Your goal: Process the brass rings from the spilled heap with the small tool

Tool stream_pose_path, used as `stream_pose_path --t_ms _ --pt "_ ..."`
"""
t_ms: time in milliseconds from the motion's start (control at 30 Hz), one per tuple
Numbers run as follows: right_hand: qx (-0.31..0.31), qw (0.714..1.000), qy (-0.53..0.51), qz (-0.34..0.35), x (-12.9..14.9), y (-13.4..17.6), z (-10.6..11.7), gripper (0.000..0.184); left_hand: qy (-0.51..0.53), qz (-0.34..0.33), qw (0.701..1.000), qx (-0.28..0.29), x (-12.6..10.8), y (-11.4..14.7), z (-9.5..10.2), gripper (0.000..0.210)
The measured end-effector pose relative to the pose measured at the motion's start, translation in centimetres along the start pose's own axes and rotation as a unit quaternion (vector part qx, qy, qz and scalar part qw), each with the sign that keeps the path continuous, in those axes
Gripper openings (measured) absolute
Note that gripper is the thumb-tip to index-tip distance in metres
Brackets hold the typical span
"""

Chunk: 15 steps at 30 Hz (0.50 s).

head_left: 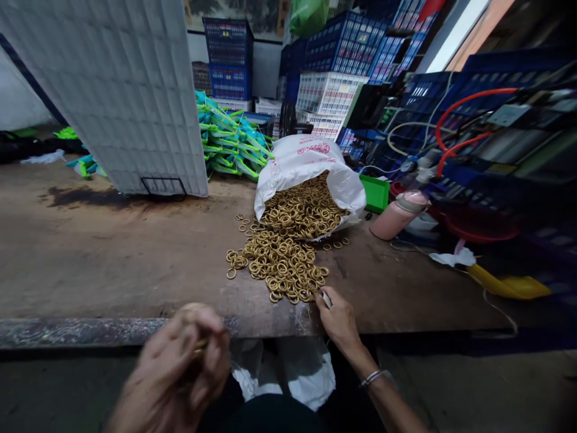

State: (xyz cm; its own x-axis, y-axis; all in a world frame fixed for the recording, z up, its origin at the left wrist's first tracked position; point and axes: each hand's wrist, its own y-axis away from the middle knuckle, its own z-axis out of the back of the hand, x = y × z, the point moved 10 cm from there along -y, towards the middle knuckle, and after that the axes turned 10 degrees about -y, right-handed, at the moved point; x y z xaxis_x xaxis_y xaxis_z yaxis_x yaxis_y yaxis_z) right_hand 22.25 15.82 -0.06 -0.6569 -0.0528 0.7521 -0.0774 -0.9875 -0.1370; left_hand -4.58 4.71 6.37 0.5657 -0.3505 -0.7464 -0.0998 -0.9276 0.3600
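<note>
My left hand [180,361], blurred by motion, is raised in front of the table's near edge. Its fingers curl round gold-coloured metal rings, of which only a bit shows. My right hand [338,316] rests at the near right edge of a loose pile of gold-coloured metal rings [283,264]. Its fingers are closed, and something small and pale shows by the fingertips, too small to name. Behind the pile a white woven sack [297,159] lies on its side, its mouth towards me, with many more rings spilling out.
A tall pale ribbed panel [148,102] stands on the wooden table [112,258] at left. Green and blue plastic pieces [232,138] are heaped beside it. To the right are a pink bottle [399,213], a green tray [375,192] and a machine with red hoses. Stacked crates [331,93] stand behind.
</note>
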Motion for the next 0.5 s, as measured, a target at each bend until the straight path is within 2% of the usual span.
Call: stream_pose_path --t_ms 33,100,167,267,367,500 --pt "0.006 1.0 0.021 -0.005 -0.4 0.1 -0.3 0.029 -0.008 0.015 1.0 0.0 0.9 -1.2 -1.0 0.013" --pt "0.018 0.997 0.07 -0.012 -0.3 0.1 -0.8 0.026 -0.013 0.079 0.997 0.008 4.1 -3.2 -2.4 0.016" --pt "0.024 0.993 0.118 -0.021 0.0 -0.1 -0.9 0.022 -0.004 0.133 0.991 0.001 7.7 -4.7 -2.3 0.021" --pt "0.017 0.987 0.158 -0.036 0.4 -0.2 -0.8 0.019 -0.011 0.153 0.988 -0.018 11.2 -6.0 -0.6 0.02" --pt "0.029 0.984 0.171 -0.044 0.3 -0.2 -1.1 0.016 -0.002 0.171 0.985 -0.006 13.1 -6.5 0.1 0.018" --pt "0.041 0.981 0.18 -0.063 -0.2 -0.2 -1.4 0.012 -0.004 0.187 0.982 0.015 13.9 -6.7 -0.4 0.021"
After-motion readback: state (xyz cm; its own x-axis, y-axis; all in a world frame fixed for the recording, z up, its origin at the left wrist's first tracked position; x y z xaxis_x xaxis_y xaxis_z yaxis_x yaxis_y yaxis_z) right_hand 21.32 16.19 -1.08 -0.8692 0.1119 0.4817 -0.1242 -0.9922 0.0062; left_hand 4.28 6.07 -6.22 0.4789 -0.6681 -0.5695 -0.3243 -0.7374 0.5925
